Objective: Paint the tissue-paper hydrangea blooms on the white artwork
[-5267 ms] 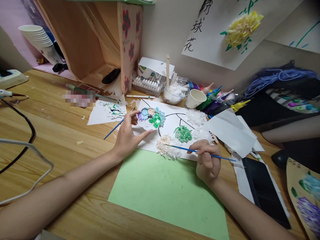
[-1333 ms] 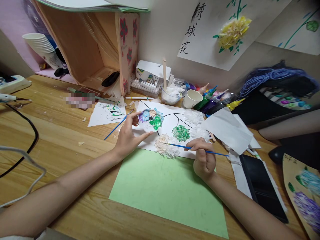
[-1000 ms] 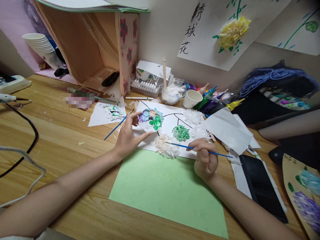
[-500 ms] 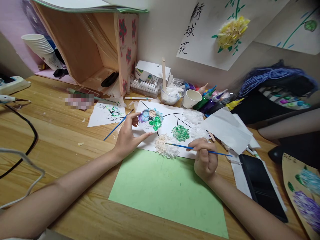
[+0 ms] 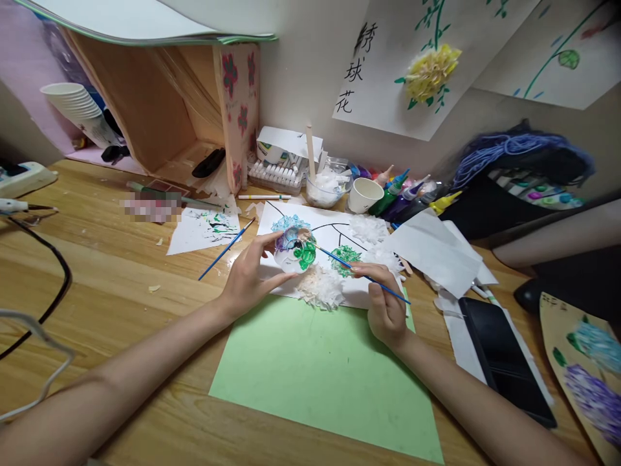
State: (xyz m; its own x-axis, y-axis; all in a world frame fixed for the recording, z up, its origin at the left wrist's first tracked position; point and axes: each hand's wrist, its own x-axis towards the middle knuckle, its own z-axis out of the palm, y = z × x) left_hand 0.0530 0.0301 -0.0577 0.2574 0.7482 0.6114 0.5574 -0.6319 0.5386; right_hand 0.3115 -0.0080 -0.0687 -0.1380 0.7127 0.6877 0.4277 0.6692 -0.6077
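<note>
My left hand (image 5: 250, 270) grips a small round paint palette (image 5: 291, 260) by its edge, tilted toward me; green, purple, blue and peach paint fill its wells. In my right hand (image 5: 385, 301) is a thin blue paintbrush (image 5: 361, 272), its tip at the palette's right edge near the peach paint. Below them lies white paper (image 5: 281, 285) with black branch lines. Ruffled paper flowers sit on it: a cream one (image 5: 320, 288), a green one (image 5: 346, 260), a light blue one (image 5: 291, 223) partly behind the palette, and white ones (image 5: 369, 228) at the right.
Green paper (image 5: 320, 375) lies nearest me. A second paintbrush (image 5: 226, 249) rests on the wooden table to the left. Behind stand a paper cup (image 5: 365, 195), a bowl of paper scraps (image 5: 326, 191) and paint bottles (image 5: 398, 191). A black phone (image 5: 507, 362) lies at right.
The brush tip has moved from the cream flower up to the palette. My left hand has brought the palette slightly down, and the view has shifted a little.
</note>
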